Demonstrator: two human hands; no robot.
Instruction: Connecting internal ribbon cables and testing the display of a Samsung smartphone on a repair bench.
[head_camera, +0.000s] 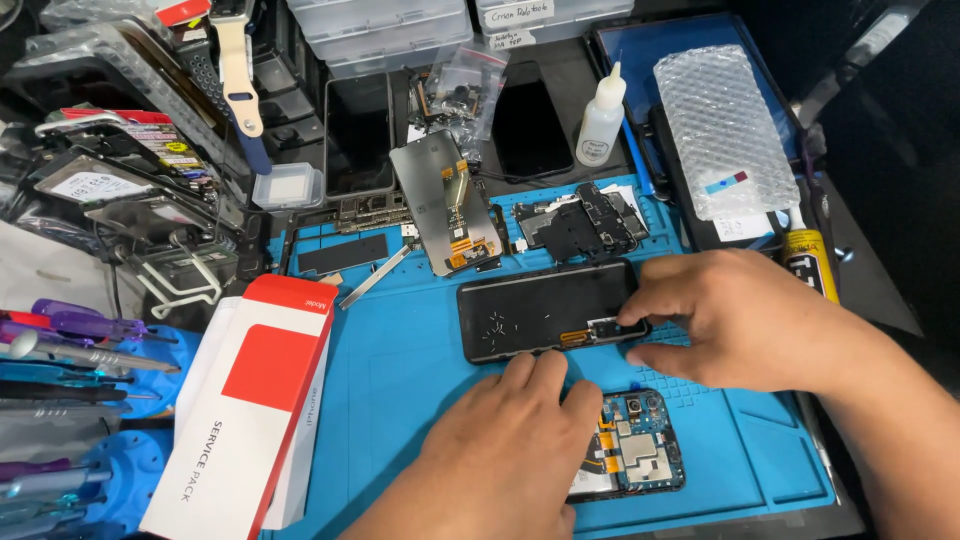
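Head view: fingers at screen edge (crowded).

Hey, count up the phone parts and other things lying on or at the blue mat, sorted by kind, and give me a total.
Black screen panel under the right hand: 1
Opened phone body by the left hand: 1
Grey display panel with flex cable: 1
Black inner frame piece: 1
Red and white box: 1
White squeeze bottle: 1
Total: 6

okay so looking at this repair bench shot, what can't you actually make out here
Head view:
- Opened phone: its left part is covered by the left hand.
- Black screen panel: its right end is hidden under the right hand.
- Tiny specks on the panel: too small to identify.
- Tool rack: cut by the left edge.
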